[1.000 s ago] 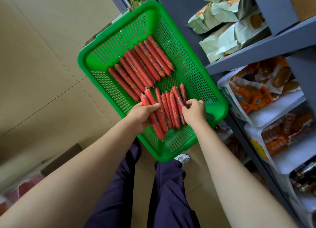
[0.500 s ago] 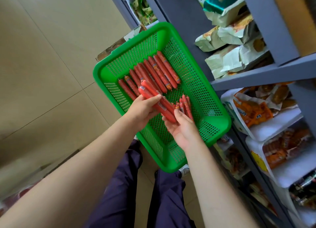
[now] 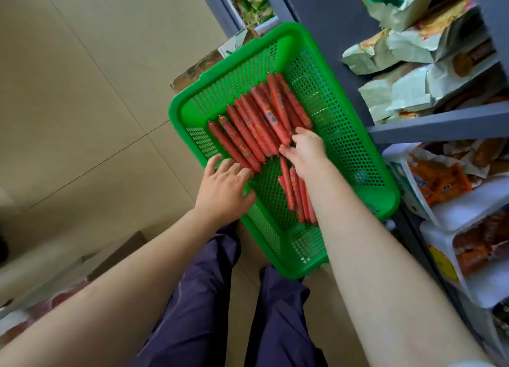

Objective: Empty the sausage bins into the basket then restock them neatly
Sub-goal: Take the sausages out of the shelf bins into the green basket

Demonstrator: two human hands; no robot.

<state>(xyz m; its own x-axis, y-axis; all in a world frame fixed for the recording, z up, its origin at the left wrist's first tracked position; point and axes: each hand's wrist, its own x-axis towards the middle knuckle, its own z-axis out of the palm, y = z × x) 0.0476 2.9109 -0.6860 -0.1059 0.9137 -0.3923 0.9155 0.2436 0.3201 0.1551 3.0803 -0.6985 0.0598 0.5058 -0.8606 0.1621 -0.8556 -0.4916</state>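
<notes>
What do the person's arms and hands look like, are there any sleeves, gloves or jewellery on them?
Both forearms are bare right up to the bottom edge of the picture, with no sleeve showing. The left hand and the right hand wear no gloves, and no ring, watch or bracelet can be seen. Below the arms, the legs are in dark navy trousers.

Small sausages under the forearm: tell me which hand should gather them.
Probably the left hand. It rests open beside the small sausages with bare basket mesh between, while the right hand reaches past them to the long sausages.
</notes>
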